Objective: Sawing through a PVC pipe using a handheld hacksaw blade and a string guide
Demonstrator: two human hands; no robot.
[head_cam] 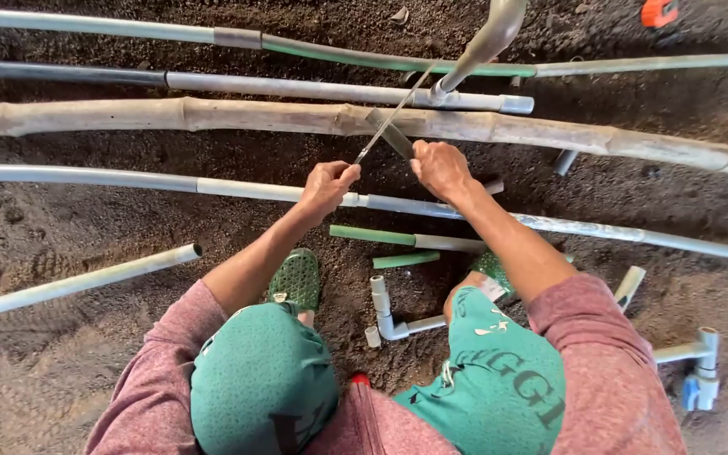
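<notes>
The left hand [327,185] is clenched on the near end of a thin hacksaw blade [393,118], which slants toward one o'clock. At its three o'clock, the right hand [440,167] grips a short flat strip [391,133] lying across the bamboo pole [170,116]. Grey pipes [86,175] lie on the soil [61,219].

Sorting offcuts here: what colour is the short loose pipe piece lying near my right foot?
Green short pipe piece, seen in the head view.

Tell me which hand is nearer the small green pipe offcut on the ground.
Right. The right hand is above the green pipe offcut, slightly right of it; the left hand sits farther off, up and left.
</notes>
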